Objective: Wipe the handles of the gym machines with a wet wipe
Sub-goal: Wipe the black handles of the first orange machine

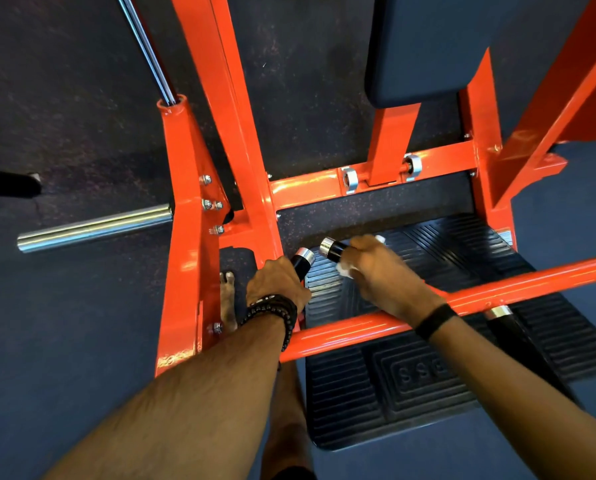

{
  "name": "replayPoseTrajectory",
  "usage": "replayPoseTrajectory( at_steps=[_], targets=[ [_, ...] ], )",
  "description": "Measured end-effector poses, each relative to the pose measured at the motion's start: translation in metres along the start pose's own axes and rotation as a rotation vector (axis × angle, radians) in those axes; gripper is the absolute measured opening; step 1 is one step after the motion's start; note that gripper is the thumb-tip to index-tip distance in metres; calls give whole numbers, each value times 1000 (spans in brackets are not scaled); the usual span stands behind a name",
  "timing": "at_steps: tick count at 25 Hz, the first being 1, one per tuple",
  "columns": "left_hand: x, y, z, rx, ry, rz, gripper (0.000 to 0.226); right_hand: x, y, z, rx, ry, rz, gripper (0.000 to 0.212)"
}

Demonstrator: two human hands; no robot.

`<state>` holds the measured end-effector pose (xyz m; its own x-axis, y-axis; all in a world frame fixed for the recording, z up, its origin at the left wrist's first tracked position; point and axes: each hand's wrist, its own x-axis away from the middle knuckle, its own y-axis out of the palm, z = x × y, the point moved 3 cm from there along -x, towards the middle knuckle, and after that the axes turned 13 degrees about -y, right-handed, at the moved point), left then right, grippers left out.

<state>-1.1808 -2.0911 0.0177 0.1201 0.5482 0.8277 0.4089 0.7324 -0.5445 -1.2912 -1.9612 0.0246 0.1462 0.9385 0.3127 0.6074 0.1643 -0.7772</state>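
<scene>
Two short black handles with silver end caps stick up from the orange machine's crossbar (358,329). My left hand (275,284) grips the left handle (303,260), fingers curled round it below the cap. My right hand (376,268) wraps round the right handle (331,249) with a white wet wipe (345,270) bunched between palm and grip; a bit of wipe shows past the fingers too. A third black handle (500,323) stands farther right on the same bar, untouched.
A ribbed black rubber foot plate (428,375) lies under the bar. The orange frame upright (182,271) rises at left with a chrome weight peg (92,228). A dark seat pad (445,46) sits at top right. My bare foot (228,299) stands on the dark floor.
</scene>
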Motion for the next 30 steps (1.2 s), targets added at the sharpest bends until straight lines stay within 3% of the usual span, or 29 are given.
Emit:
replayPoseTrajectory(
  at_steps=[3, 6, 10, 13, 16, 18, 22, 24, 26, 28, 30],
  targets=[
    [-1, 1, 0, 0, -8, 1, 41, -32, 12, -7, -16, 4, -4, 32],
    [-1, 1, 0, -4, -8, 2, 40, 3, 4, 13, -106, 37, -2, 25],
    [-1, 0, -1, -2, -4, 1, 40, 57, -29, 29, -216, 134, 137, 15],
    [-1, 0, 0, -13, -3, 1, 40, 20, -18, 35, -267, 272, 211, 12],
    [-1, 0, 1, -32, -4, 11, 40, -38, 9, 35, -437, 384, 168, 13],
    [-2, 1, 2, -48, 2, 16, 41, -47, 12, 34, -426, 378, 126, 16],
    [-2, 1, 2, -66, 10, 33, 39, 8, -21, 51, -422, 374, -3, 12],
    [-3, 2, 2, -65, 16, 46, 39, 31, -37, 61, -519, 419, -69, 21],
    [-7, 6, 2, -54, 27, 64, 45, 24, -33, 63, -449, 421, -122, 16],
    [-12, 12, 2, -54, 33, 79, 60, -8, -12, 55, -336, 393, -104, 14],
    [-16, 16, 2, -55, 32, 76, 72, -39, 8, 42, -348, 454, 14, 19]
  ],
)
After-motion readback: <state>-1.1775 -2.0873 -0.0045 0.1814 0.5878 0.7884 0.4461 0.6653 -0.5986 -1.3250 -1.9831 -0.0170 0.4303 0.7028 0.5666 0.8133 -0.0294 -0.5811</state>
